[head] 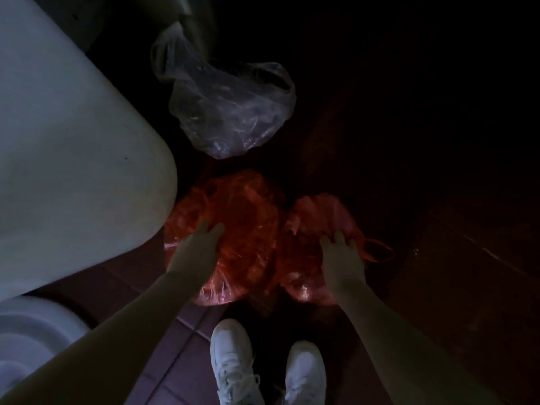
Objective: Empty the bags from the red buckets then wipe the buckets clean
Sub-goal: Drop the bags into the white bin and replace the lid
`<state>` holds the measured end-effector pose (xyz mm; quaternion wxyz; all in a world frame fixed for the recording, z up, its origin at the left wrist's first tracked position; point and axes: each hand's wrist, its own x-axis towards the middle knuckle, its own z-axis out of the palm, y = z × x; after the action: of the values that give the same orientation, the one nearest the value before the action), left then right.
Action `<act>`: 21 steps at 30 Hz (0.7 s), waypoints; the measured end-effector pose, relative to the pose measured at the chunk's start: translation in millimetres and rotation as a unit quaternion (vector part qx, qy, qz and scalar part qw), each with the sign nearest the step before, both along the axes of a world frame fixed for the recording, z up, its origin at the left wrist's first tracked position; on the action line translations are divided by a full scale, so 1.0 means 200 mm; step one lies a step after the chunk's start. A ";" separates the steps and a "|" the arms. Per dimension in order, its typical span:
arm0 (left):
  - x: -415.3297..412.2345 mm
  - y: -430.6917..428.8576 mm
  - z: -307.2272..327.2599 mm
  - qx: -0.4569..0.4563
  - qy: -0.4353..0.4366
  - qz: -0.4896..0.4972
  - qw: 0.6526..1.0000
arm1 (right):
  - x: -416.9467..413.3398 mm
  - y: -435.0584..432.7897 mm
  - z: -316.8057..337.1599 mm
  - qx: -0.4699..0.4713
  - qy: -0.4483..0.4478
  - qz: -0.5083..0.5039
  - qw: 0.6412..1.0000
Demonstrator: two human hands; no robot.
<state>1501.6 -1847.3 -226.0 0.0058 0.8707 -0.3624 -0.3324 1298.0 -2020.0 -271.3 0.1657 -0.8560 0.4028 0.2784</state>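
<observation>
Two red plastic bags sit side by side on the dark floor in front of my feet. The larger left bag point(242, 229) bulges as if it lines a bucket, but the bucket itself is hidden. My left hand point(198, 247) rests on its near left side with fingers spread. The smaller right bag point(309, 223) has a loop handle sticking out to the right. My right hand point(342, 255) lies on its near right edge by the handle, fingers curled into the plastic; whether it grips is unclear in the dim light.
A crumpled clear plastic bag point(228, 112) lies on the floor beyond the red ones. A large white rounded fixture point(73, 156) fills the left side, with another white round object point(29, 331) at the lower left. My white shoes point(233, 361) stand on reddish tiles.
</observation>
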 end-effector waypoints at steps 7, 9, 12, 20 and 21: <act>-0.08 -0.04 0.43 -0.073 0.039 0.025 0.996 | -0.11 0.08 0.34 0.030 -0.058 -0.013 0.998; -0.10 -0.05 0.61 -0.073 0.047 0.026 0.996 | -0.14 0.09 0.52 0.028 -0.090 -0.027 0.995; -0.14 -0.06 0.87 -0.097 0.036 0.037 0.994 | -0.17 0.06 0.82 0.024 -0.122 -0.014 0.992; -0.24 -0.02 1.71 -0.166 -0.032 0.039 0.985 | -0.22 -0.12 1.87 0.012 -0.247 0.040 0.968; -0.25 0.00 1.84 -0.180 -0.039 0.040 0.982 | -0.21 -0.13 2.02 0.009 -0.263 0.049 0.963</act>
<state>1452.2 -1846.4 141.1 0.1617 0.8815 -0.3814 -0.2267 1256.5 -2046.7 132.2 0.2597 -0.9164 0.2998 0.0547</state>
